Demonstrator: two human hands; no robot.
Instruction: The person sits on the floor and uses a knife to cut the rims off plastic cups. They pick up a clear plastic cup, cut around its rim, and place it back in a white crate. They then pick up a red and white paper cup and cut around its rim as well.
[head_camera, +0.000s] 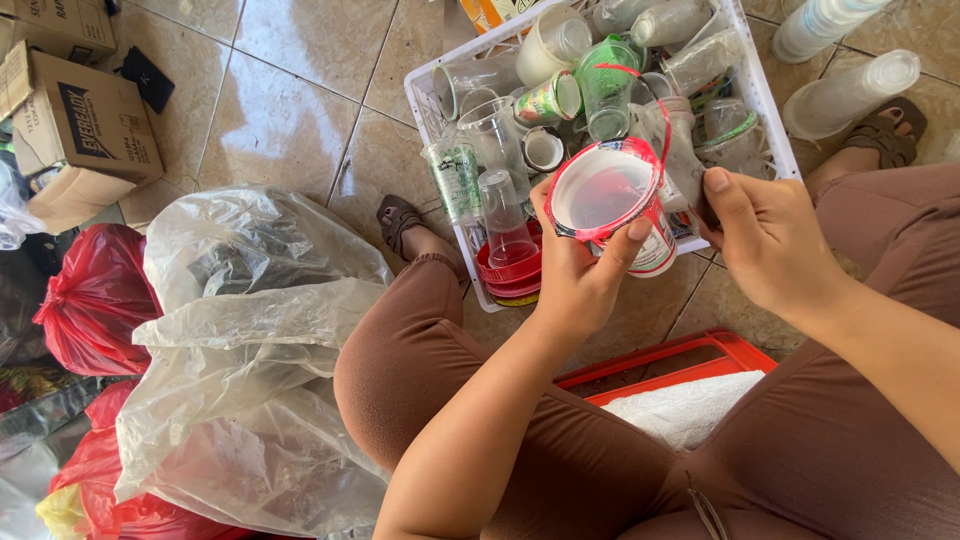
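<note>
Left hand (580, 265) wraps its fingers around a plastic cup with a red rim (610, 200) near the centre of the frame, tilting the open mouth toward the camera so the inside can be seen. Right hand (765, 240) pinches something at the cup's right side, probably the thin red strip (650, 90) that curls up from the rim, though the pinched part is hidden. Just behind, in the upper middle, a white crate (765, 110) keeps many used cups together, and a clear plastic bag (240, 340) lies at lower left.
</note>
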